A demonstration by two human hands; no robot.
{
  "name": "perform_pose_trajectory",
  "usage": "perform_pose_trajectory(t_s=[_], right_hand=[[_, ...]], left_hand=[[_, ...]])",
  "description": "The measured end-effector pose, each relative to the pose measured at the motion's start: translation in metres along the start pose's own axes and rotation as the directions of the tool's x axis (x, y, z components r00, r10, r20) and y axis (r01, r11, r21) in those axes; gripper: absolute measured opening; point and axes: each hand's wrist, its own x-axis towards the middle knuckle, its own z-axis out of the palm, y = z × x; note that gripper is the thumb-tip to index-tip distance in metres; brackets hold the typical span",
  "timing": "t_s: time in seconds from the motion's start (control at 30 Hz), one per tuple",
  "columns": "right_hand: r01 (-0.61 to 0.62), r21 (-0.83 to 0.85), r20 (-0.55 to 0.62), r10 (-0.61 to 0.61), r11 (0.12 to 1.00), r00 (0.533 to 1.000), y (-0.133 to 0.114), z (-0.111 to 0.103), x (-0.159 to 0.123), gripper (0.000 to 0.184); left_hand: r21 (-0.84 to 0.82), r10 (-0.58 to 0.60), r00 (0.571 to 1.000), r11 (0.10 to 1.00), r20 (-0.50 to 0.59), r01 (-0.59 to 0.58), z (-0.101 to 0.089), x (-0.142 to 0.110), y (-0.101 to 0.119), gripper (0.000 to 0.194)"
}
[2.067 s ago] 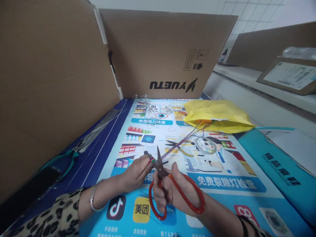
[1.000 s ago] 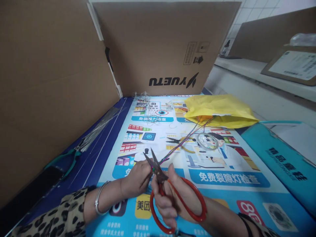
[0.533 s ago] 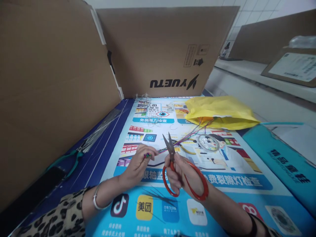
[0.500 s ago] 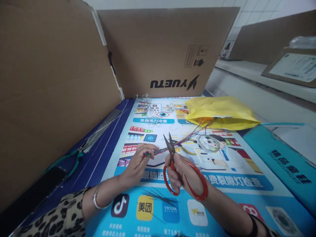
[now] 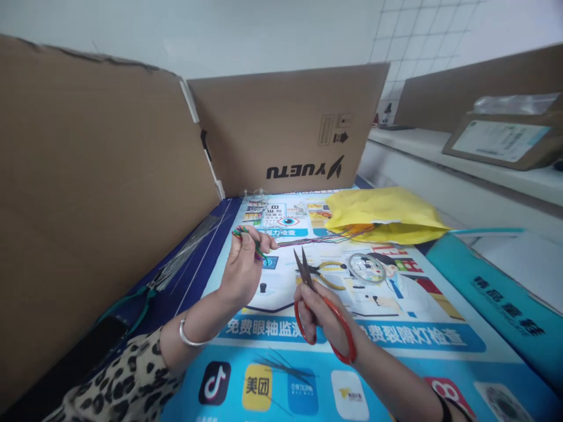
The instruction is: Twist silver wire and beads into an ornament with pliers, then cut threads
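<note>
A bundle of thin coloured cords [image 5: 312, 240] is gripped in the closed fingers of my left hand [image 5: 244, 264], with short green and red ends poking out past the thumb. From there the strands stretch right into the mouth of a yellow bag [image 5: 387, 211]. My right hand [image 5: 323, 310] holds red-handled scissors [image 5: 305, 269], blades pointing up and slightly parted, apart from the cords. Beyond the scissors lie yellow-handled pliers [image 5: 329, 275] and a round clear container [image 5: 367, 268] with small shiny pieces. Dark thin wires [image 5: 285, 366] lie on the printed mat near me.
Cardboard panels [image 5: 281, 129] stand at the back and left. Green-handled pliers [image 5: 147, 293] and a bunch of silvery wires [image 5: 185, 252] lie at the left. A teal box [image 5: 492, 287] is at the right, below a ledge carrying a package [image 5: 505, 140].
My left hand has moved up and left, drawing the cords farther from the yellow bag, and the strands now run straighter. The scissors stay in my right hand. The view has tilted up.
</note>
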Motion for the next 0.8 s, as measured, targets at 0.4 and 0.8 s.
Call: perform_pose_trajectory(t_s=[0.4, 0.8], right_hand=[[0.204, -0.382, -0.449, -0.374, 0.901, 0.811, -0.029, -0.007, 0.013, 0.028], [0.259, -0.553, -0.255, -0.457, 0.792, 0.852, -0.029, -0.001, 0.047, 0.024]], left_hand=[[0.011, 0.01, 0.998, 1.0, -0.067, -0.009, 0.031, 0.003, -0.025, 0.026], [0.066, -0.176, 0.982, 0.982, -0.063, 0.18, 0.033, -0.01, -0.039, 0.033]])
